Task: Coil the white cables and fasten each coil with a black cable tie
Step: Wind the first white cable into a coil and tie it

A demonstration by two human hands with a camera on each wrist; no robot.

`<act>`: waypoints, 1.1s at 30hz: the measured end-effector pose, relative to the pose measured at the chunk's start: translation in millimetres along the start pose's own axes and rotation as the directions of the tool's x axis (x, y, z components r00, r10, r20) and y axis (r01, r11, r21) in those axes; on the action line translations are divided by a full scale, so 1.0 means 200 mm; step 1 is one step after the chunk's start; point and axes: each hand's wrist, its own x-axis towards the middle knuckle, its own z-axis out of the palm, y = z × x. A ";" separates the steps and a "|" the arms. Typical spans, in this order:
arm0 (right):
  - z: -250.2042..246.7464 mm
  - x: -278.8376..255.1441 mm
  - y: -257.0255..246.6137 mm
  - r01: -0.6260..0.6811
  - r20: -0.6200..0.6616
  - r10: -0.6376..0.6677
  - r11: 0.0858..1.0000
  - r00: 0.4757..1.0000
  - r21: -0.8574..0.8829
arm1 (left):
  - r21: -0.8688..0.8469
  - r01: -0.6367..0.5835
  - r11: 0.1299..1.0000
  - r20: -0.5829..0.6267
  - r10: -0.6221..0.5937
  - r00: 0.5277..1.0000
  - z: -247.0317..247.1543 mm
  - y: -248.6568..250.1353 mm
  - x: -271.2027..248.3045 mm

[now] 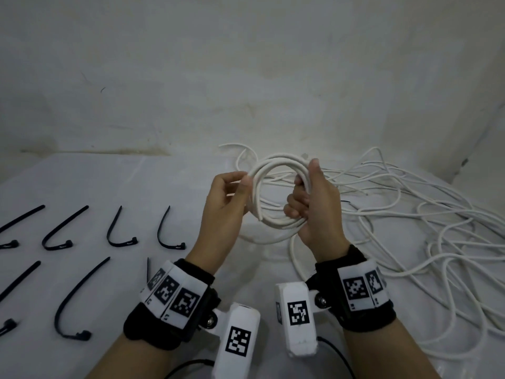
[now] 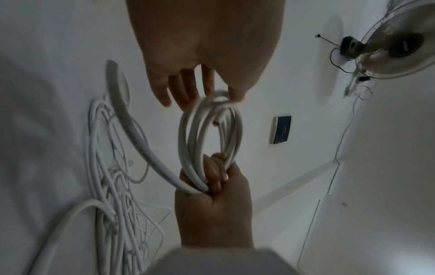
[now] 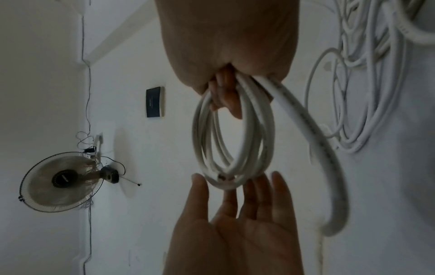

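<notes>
A small coil of white cable [image 1: 276,158] is held upright above the table between both hands. My right hand [image 1: 303,198] grips its right side, fingers curled through the ring [image 2: 216,173]. My left hand [image 1: 246,180] pinches the left side between thumb and nearly straight fingers [image 3: 196,178]. The cable's cut end [image 3: 221,176] lies beside that thumb. A thick strand [image 3: 306,126] trails from the right hand's grip down to the table. Several black cable ties [image 1: 120,231] lie in two rows at the left.
A loose tangle of white cables [image 1: 410,214] covers the table's right half. A pale wall rises just behind the table. On the wall hang a fan [image 3: 61,180] and a dark panel [image 3: 154,102].
</notes>
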 end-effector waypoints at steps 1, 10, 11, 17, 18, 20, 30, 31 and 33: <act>-0.01 0.00 -0.01 0.005 -0.041 -0.004 0.999 0.999 0.036 | 0.006 -0.001 1.000 -0.004 0.001 1.000 0.00 0.01 0.00; -0.04 0.03 -0.03 0.050 -0.185 -0.005 0.969 0.983 0.244 | 0.516 0.388 0.763 0.469 -0.631 0.617 -0.06 0.06 -0.04; -0.04 0.03 -0.03 0.043 -0.185 0.005 0.966 0.983 0.254 | 0.423 0.407 0.810 0.421 -0.573 0.703 -0.06 0.03 -0.03; -0.02 0.03 -0.01 0.026 -0.171 0.025 0.958 0.985 0.287 | -0.105 0.382 0.918 0.225 -0.352 0.909 -0.04 -0.02 0.01; -0.01 0.02 0.00 0.015 -0.159 0.035 0.953 0.987 0.301 | -0.165 0.380 0.910 0.195 -0.348 0.917 -0.04 -0.02 0.01; 0.00 0.01 0.02 -0.016 -0.127 0.060 0.946 0.990 0.324 | -0.237 0.349 0.907 0.116 -0.330 0.937 -0.03 -0.01 0.01; 0.05 -0.04 0.06 -0.064 -0.081 0.092 0.951 0.992 0.302 | -0.085 0.203 0.976 0.179 -0.185 0.966 -0.05 -0.01 0.02; 0.05 -0.04 0.06 -0.071 -0.082 0.101 0.948 0.992 0.312 | -0.089 0.210 0.974 0.205 -0.188 0.960 -0.06 -0.01 0.02; 0.06 -0.04 0.06 -0.078 -0.086 0.110 0.947 0.990 0.313 | -0.113 0.222 0.968 0.236 -0.191 0.953 -0.06 0.00 0.03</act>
